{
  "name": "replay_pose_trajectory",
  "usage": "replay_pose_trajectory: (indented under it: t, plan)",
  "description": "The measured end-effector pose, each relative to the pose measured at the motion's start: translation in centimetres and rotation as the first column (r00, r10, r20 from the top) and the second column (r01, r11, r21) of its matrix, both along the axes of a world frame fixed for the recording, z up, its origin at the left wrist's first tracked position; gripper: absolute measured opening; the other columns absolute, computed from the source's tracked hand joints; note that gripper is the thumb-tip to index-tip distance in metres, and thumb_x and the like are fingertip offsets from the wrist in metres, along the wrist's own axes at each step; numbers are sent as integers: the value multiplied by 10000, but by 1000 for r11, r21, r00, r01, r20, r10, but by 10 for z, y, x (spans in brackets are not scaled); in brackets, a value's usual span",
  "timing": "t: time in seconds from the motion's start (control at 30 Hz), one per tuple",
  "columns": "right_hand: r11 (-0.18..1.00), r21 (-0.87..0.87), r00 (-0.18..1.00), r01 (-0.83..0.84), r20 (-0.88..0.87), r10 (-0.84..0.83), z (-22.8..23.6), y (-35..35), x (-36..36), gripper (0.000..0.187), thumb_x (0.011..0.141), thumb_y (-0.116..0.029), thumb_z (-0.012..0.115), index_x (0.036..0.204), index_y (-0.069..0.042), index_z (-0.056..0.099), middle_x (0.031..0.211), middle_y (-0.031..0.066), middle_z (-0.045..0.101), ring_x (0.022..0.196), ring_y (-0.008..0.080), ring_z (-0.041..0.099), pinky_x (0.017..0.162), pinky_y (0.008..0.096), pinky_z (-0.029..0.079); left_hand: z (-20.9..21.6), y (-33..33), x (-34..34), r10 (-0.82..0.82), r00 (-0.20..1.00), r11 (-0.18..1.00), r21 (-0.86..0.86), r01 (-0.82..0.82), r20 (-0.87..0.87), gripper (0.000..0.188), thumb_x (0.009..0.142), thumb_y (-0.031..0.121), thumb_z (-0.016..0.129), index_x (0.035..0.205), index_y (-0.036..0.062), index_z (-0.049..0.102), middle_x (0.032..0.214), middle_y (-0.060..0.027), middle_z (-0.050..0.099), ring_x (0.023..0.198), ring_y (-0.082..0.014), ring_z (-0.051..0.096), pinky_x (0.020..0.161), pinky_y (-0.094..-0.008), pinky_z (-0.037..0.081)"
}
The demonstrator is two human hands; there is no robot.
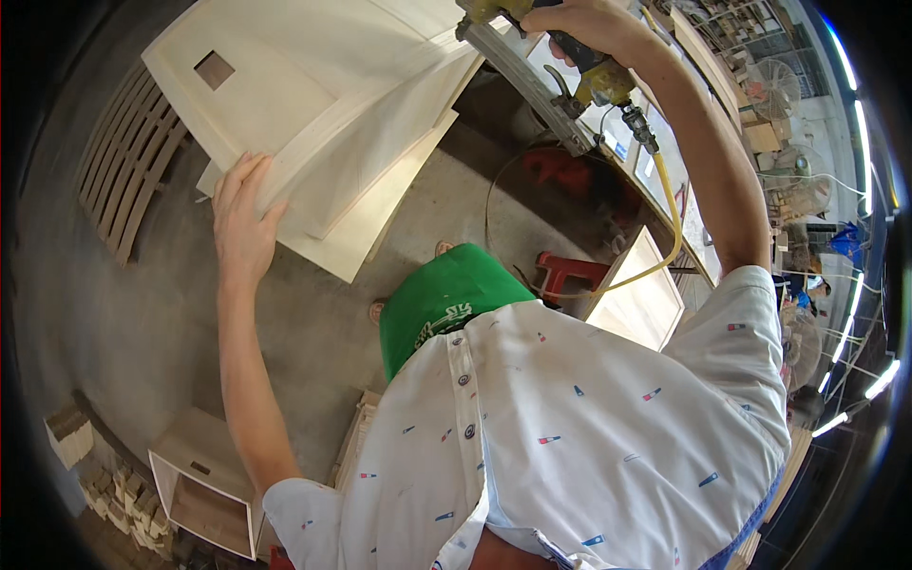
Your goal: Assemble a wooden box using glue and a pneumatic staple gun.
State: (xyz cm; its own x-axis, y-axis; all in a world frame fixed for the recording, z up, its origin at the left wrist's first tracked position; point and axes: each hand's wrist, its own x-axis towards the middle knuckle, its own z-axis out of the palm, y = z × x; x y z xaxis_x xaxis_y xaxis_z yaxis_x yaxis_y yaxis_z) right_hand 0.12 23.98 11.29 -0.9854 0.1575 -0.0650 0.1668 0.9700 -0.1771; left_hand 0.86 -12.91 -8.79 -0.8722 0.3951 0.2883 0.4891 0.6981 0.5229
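Observation:
A pale wooden cabinet (285, 104) with a small square cutout fills the upper left. My left hand (243, 214) grips its near edge, fingers lying over the panel and thumb apart on the side. At the top, my right hand (594, 28) is wrapped round the handle of a yellow pneumatic nail gun (606, 84). The gun's long grey magazine (527, 81) slants down from its nose. That nose is close to the cabinet's far right edge; whether they touch, I cannot tell. A yellow air hose (673, 223) hangs from the gun's fitting.
A red stool (567, 273) and a wooden panel (638, 294) stand right of my green apron (446, 294). Slatted wood (128, 161) lies at the left. An open wooden box (204, 499) and stacked wood pieces (123, 503) are lower left. A workbench (698, 228) runs along the right.

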Motion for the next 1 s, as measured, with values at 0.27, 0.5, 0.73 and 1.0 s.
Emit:
replay_pose_trajectory:
  t: [0.27, 0.5, 0.73, 1.0]
  plan:
    - [995, -101, 998, 26, 63, -19, -19, 27, -19, 371, 736, -354, 695, 889, -16, 697, 695, 78, 654, 632, 159, 619, 577, 315, 468, 1, -1, 1, -11, 1000, 1000, 26, 10, 7, 563, 752, 3, 690, 1292, 67, 541, 1310, -51, 511, 1300, -251, 410, 1093, -397, 330]
    - [999, -32, 997, 30, 74, -27, -30, 29, -31, 385, 739, -372, 684, 920, -32, 701, 713, 82, 649, 651, 184, 610, 609, 338, 465, -2, -2, 0, -15, 1000, 999, 29, 15, 12, 580, 744, -5, 696, 1296, 73, 538, 1310, -51, 509, 1301, -255, 406, 1095, -401, 330]
    - [998, -24, 983, 61, 177, -56, -19, 17, -24, 359, 749, -369, 683, 904, -45, 702, 692, 72, 644, 621, 167, 599, 574, 330, 453, 0, -3, 3, 18, 1000, 1000, -19, -18, 6, 563, 753, -1, 676, 1295, 90, 552, 1331, -42, 502, 1311, -236, 400, 1100, -380, 346]
    - [995, -63, 996, 80, 50, -77, -20, 37, -10, 277, 754, -297, 681, 855, -40, 708, 692, 49, 651, 616, 146, 589, 566, 317, 448, 4, 3, 3, 49, 997, 999, 10, -50, 53, 559, 751, -4, 672, 1289, 84, 553, 1340, -46, 494, 1316, -247, 396, 1100, -379, 344]
